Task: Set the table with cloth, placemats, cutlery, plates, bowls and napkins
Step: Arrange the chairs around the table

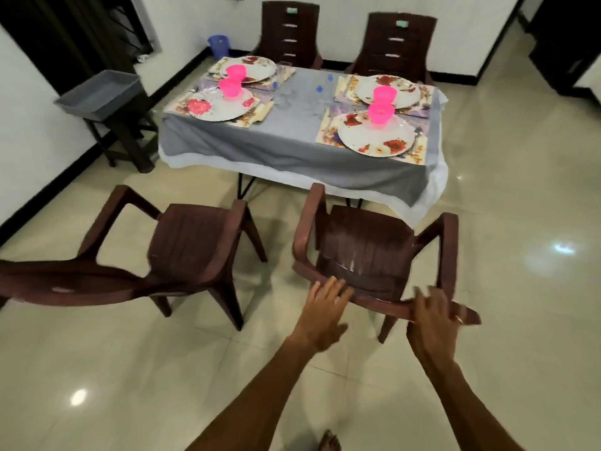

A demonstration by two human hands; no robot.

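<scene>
Glossy cream floor tiles (507,288) fill most of what we see, throwing back ceiling lights, with white walls and a dark skirting behind. On them stands the table, draped in a grey tablecloth (286,148) over a white underlayer that hangs past its edges. Four brown plastic armchairs ring it: two far ones (289,34) pushed in, a near left chair (182,252) standing apart, and a near right chair (374,255) in front of us. A dark side stand to the left carries a grey tray (97,91); a blue bucket (218,45) sits by the wall. Four floral placemats (325,131) lie at the corners of the cloth, each bearing a flowered plate (374,138) with a pink bowl (380,113) on it, and a spoon (418,135) rests beside the nearest right plate. Clear glasses (286,102) cluster mid-table. Our right hand (432,310) curls over the near right chair's backrest, gripping it; our left hand (325,307) reaches with fingers spread, touching the same rim.
</scene>
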